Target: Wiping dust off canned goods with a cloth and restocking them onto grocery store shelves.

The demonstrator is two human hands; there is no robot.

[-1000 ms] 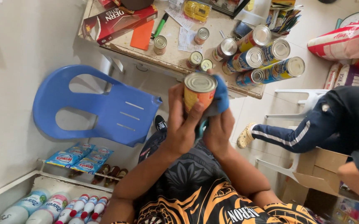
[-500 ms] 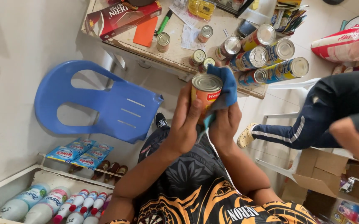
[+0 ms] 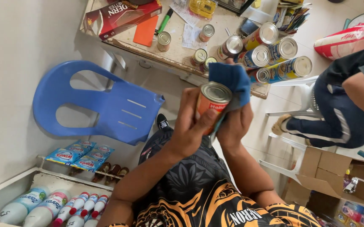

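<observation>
Can (image 3: 212, 103) of orange-red label and bright metal lid is held up in mid-air before the person's chest, over the lap and short of the worktop (image 3: 177, 52) edge. It stands slightly tilted, lid toward the camera.

Left hand (image 3: 188, 128) is closed around the can's body, fingers wrapped over the label from the left side, thumb lying across the near face. Grip looks firm; wrist is bent back, forearm rising from the lower left.

Right hand (image 3: 234, 122) is closed on a blue cloth (image 3: 232, 82), which is bunched against the can's right side and rises above the lid rim. Palm presses the cloth to the can; fingertips are hidden behind the fabric.

Risks, as judged:
- Can is carried by one hand only, with no surface beneath it. Sideways pressure from the cloth could twist it out of the left hand's grip, dropping it on the lap or floor.
- Lid rim may be sharp; cloth could snag, or a finger slip onto it.
- Tall tins (image 3: 270, 52) lie stacked on their sides at the worktop's near corner, just beyond the cloth. An outward swing of the right elbow or cloth could set them rolling off.

Blue plastic chair (image 3: 102, 105) stands to the left, well apart. Another person's leg (image 3: 333, 113) is at the right, clear of the hands.
</observation>
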